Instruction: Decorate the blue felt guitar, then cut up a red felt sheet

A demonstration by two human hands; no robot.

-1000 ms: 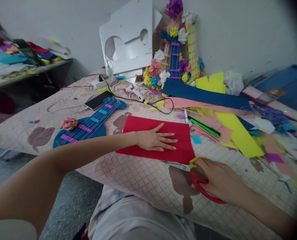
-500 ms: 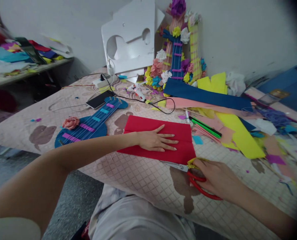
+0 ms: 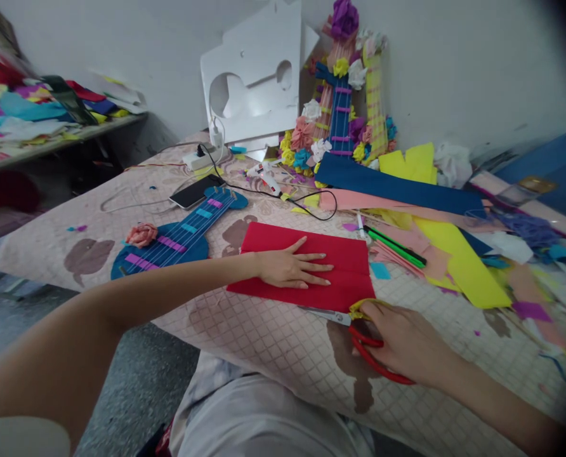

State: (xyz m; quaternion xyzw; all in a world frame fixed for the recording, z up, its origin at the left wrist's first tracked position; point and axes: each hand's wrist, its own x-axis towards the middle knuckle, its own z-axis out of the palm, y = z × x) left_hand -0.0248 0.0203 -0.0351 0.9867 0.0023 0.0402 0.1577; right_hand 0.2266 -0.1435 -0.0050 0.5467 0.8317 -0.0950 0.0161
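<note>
A red sheet of paper or felt (image 3: 268, 240) lies on the table, with a crease running across it. My left hand (image 3: 287, 266) rests flat on its middle, fingers spread. My right hand (image 3: 397, 339) grips a pair of scissors (image 3: 382, 368) with red and yellow handles at the sheet's near right corner. The blades run left along the near edge, partly hidden beneath the red sheet. Left of the sheet is a small blue guitar (image 3: 169, 244) with white strings, purple and light blue strips and a pink paper flower (image 3: 141, 235).
A phone (image 3: 197, 191) and a glue gun (image 3: 265, 178) with a black cord lie behind. Green and black pens (image 3: 397, 246), yellow sheets (image 3: 464, 263) and a long blue strip (image 3: 397, 181) spread to the right. Decorated guitars (image 3: 341, 114) and white foam board (image 3: 252, 76) lean against the wall.
My right hand and the scissors have shifted slightly left along the red sheet's near edge. My left hand stays flat on the sheet. The whole view has moved a little.
</note>
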